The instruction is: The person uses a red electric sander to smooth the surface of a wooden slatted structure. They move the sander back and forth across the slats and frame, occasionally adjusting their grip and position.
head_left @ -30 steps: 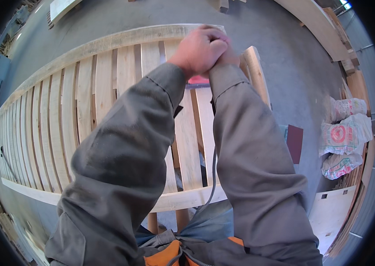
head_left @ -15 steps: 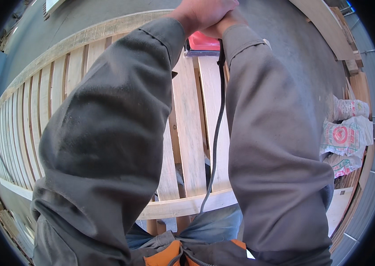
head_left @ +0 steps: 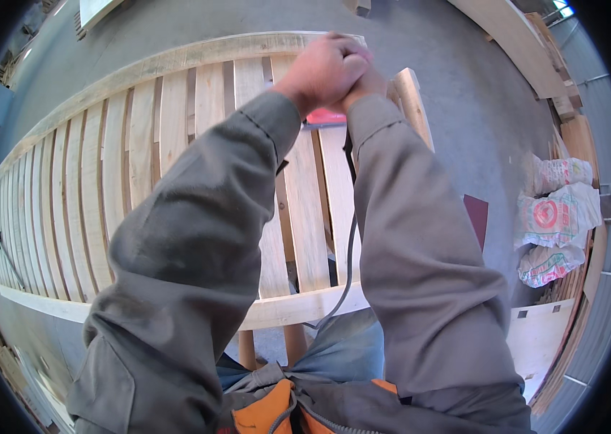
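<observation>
Both my arms reach forward over a pale slatted wooden frame (head_left: 305,217). My left hand (head_left: 326,69) is closed, lying against and partly over my right hand (head_left: 369,81). Beneath them a red power tool (head_left: 326,116) with a flat grey base rests on the slats towards the frame's right end. Both hands appear closed on this tool, though they hide most of it, and my right fingers are largely covered. A black cord (head_left: 349,253) trails from it past my right sleeve and over the near rail (head_left: 291,307).
White printed sacks (head_left: 555,213) lie at the right beside stacked boards (head_left: 562,282). A dark red sheet (head_left: 476,218) is on the grey floor (head_left: 497,145). Long planks (head_left: 511,43) stand at the upper right. My legs are close to the frame's near rail.
My hands and the red tool have come nearer to me along the slats. The view has shifted, showing more of the frame's far rail and right end. The cord now bends more.
</observation>
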`<state>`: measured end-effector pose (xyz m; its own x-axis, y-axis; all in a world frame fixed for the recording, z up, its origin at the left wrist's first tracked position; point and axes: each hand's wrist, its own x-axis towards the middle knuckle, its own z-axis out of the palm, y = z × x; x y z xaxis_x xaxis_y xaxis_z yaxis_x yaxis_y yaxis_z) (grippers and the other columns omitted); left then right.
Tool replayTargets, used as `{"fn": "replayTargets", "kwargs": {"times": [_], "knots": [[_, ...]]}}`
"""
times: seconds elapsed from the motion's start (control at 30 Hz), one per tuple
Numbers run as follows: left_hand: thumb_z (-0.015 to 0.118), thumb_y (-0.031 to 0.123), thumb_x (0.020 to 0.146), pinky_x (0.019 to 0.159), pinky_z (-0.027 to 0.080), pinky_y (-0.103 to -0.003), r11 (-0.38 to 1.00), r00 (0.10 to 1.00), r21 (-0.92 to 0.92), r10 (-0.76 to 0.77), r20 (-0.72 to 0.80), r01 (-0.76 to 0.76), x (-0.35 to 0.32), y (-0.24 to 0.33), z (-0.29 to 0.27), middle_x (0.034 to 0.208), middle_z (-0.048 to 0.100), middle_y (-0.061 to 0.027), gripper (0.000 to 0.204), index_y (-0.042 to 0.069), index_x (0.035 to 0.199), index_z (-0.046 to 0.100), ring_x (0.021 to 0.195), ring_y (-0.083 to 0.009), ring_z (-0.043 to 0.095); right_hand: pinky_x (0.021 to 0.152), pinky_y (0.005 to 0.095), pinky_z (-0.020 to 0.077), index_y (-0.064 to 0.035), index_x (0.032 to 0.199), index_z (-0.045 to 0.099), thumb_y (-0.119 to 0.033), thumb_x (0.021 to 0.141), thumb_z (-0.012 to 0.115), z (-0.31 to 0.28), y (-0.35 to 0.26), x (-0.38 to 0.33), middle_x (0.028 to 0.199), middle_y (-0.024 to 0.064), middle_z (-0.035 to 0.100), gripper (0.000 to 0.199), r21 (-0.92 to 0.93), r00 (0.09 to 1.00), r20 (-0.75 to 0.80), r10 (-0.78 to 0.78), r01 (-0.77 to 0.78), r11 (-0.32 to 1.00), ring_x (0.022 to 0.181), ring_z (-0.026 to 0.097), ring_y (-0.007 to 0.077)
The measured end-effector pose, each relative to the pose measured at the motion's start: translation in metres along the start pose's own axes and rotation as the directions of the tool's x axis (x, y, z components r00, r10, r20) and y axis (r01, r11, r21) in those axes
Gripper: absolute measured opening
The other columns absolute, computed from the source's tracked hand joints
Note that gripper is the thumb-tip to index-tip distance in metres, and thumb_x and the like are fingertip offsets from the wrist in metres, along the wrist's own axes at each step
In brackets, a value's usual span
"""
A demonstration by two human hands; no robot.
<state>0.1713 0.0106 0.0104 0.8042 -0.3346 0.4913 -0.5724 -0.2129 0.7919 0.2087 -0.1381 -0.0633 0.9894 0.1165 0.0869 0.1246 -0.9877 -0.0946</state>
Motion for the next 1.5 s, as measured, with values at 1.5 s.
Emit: {"fn": "replayTargets", "kwargs": {"times": [1.5], "knots": [[0.06, 0.015, 0.09, 0.118, 0.044, -0.047, 0.983, 0.983, 0.01, -0.184, -0.003, 0.184, -0.225, 0.151, 0.011, 0.137, 0.067, -0.017, 0.036, 0.006, 0.12, 0.078, 0.132, -0.0375, 0.059, 0.09, 0.0385, 0.0595, -0.0144, 0.134, 0.061, -0.025, 0.114, 0.041, -0.036, -0.098, -0.284, 0.128, 0.0088, 0.073, 0.03, 0.669, 0.985, 0.104, 0.141, -0.174, 0.722, 0.113, 0.072, 0.0246]]}}
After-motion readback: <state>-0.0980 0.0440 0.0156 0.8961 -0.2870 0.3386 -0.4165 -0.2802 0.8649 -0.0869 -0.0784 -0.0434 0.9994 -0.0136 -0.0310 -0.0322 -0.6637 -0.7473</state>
